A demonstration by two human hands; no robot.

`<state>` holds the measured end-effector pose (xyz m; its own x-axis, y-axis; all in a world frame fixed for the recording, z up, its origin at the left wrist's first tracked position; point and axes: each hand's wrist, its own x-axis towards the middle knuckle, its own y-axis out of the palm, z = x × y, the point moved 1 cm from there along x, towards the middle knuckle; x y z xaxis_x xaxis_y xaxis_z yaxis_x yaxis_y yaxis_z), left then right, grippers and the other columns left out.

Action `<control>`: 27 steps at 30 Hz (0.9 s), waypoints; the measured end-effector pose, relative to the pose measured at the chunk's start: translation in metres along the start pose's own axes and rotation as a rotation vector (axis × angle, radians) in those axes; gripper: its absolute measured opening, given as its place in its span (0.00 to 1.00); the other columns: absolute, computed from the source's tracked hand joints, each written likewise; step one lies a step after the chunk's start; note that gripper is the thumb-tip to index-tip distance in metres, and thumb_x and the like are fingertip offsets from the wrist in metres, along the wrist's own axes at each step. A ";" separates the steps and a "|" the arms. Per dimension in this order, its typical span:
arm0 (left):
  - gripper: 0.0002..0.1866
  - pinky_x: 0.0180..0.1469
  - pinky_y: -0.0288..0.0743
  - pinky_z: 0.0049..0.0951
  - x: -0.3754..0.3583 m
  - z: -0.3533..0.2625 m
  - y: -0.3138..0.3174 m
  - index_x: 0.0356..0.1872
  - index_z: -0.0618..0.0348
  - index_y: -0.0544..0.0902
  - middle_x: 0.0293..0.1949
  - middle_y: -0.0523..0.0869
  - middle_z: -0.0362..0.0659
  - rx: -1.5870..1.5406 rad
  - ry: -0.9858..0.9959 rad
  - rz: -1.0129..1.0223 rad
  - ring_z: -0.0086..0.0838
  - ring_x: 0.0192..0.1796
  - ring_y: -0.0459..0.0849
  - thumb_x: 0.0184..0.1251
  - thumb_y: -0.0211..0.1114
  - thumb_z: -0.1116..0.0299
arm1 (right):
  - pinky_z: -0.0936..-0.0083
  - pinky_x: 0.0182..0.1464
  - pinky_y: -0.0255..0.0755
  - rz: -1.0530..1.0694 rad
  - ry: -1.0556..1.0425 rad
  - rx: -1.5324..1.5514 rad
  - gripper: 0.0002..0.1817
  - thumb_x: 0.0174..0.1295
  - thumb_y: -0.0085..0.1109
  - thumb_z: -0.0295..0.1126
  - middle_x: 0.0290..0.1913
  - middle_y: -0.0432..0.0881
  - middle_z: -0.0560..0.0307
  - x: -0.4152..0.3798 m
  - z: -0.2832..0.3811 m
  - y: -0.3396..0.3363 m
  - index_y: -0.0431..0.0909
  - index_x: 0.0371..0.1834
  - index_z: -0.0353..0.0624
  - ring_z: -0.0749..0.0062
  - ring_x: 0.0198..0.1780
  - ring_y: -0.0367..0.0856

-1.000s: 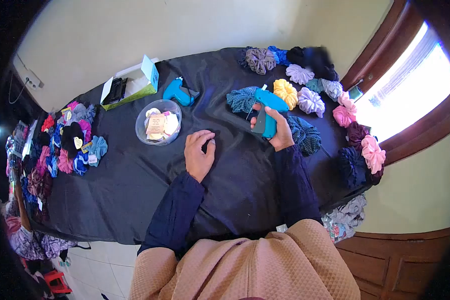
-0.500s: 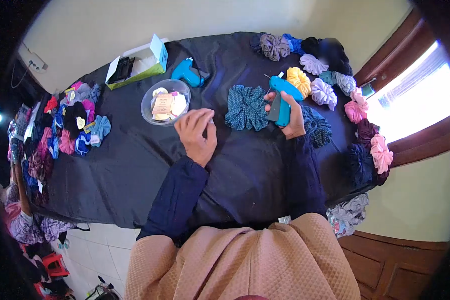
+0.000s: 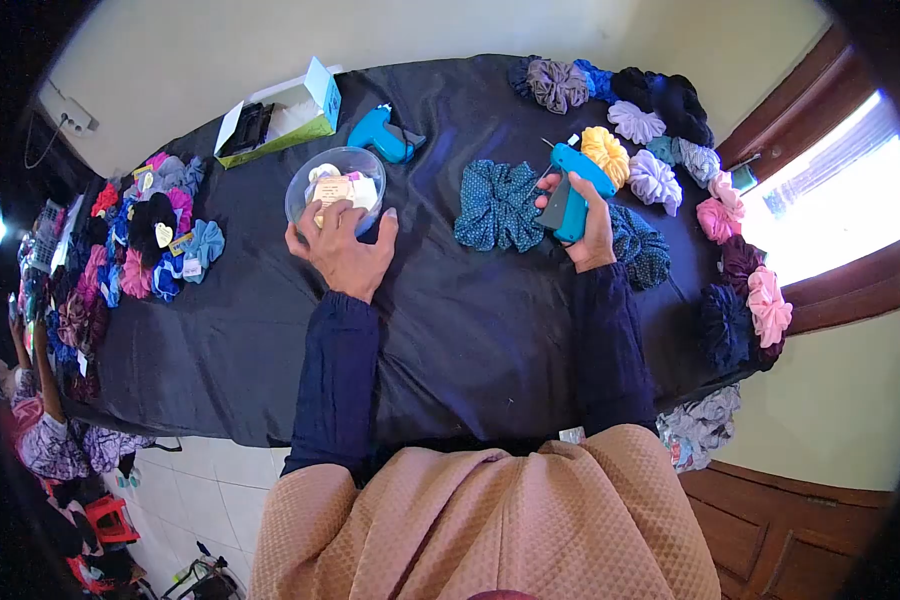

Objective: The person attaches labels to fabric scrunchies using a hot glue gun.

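Note:
My left hand (image 3: 348,252) is at the near side of a round clear plastic tub (image 3: 297,180), fingers spread and fingertips over the paper tags (image 3: 336,190) inside. Held in my right hand (image 3: 594,232) is a teal tagging gun (image 3: 574,200), its needle pointing up and to the left. A dark teal dotted scrunchie (image 3: 498,205) lies on the black cloth just left of that hand. Another dotted scrunchie (image 3: 640,250) sits to its right, partly behind the hand and wrist.
A second teal tagging gun (image 3: 382,136) lies behind the tub, near an open box (image 3: 280,120). Scrunchies line the right edge, including a yellow one (image 3: 604,156) and a pink one (image 3: 768,305). Tagged scrunchies (image 3: 155,225) are heaped at left, where another person's arm (image 3: 42,365) shows.
My left hand has moved left to the tub, its fingers spreading over the tags. The tagging gun stays in my right hand beside the dotted scrunchie.

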<state>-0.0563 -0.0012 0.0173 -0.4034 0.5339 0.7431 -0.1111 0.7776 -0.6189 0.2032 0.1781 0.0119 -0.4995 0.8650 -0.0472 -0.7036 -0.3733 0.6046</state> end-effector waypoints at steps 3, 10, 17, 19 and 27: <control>0.19 0.69 0.44 0.63 0.000 0.000 0.001 0.27 0.55 0.87 0.46 0.85 0.37 0.025 0.000 0.025 0.40 0.65 0.70 0.49 0.72 0.49 | 0.68 0.36 0.82 -0.004 0.008 0.016 0.17 0.67 0.56 0.39 0.40 0.82 0.49 0.002 -0.001 -0.002 0.75 0.46 0.34 0.62 0.36 0.85; 0.19 0.69 0.44 0.63 0.002 0.005 -0.001 0.24 0.56 0.85 0.44 0.86 0.35 0.035 -0.007 0.046 0.41 0.65 0.70 0.50 0.71 0.48 | 0.68 0.36 0.82 -0.007 0.020 0.013 0.17 0.66 0.56 0.40 0.40 0.82 0.49 0.002 -0.002 -0.002 0.76 0.45 0.34 0.62 0.35 0.85; 0.19 0.70 0.43 0.62 0.003 0.001 -0.004 0.25 0.55 0.86 0.43 0.87 0.35 0.023 0.011 0.067 0.41 0.66 0.70 0.51 0.71 0.47 | 0.69 0.36 0.82 -0.009 0.006 -0.007 0.17 0.66 0.57 0.40 0.40 0.82 0.49 0.001 -0.001 -0.002 0.76 0.45 0.34 0.62 0.35 0.85; 0.19 0.70 0.42 0.62 0.003 0.000 -0.004 0.27 0.54 0.87 0.44 0.87 0.35 0.029 0.022 0.077 0.40 0.66 0.69 0.51 0.71 0.47 | 0.69 0.36 0.82 -0.003 0.008 0.001 0.17 0.66 0.57 0.40 0.40 0.82 0.48 0.002 -0.001 -0.002 0.76 0.45 0.34 0.62 0.35 0.85; 0.18 0.70 0.41 0.61 0.003 -0.001 -0.005 0.28 0.54 0.88 0.44 0.87 0.34 0.011 0.025 0.091 0.38 0.66 0.69 0.52 0.71 0.48 | 0.68 0.36 0.82 0.011 0.003 0.009 0.17 0.67 0.56 0.40 0.40 0.82 0.48 0.004 -0.003 -0.004 0.75 0.45 0.34 0.62 0.35 0.85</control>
<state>-0.0565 -0.0032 0.0230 -0.3892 0.6104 0.6899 -0.0852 0.7219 -0.6867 0.2028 0.1820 0.0072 -0.5089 0.8598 -0.0427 -0.6932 -0.3799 0.6125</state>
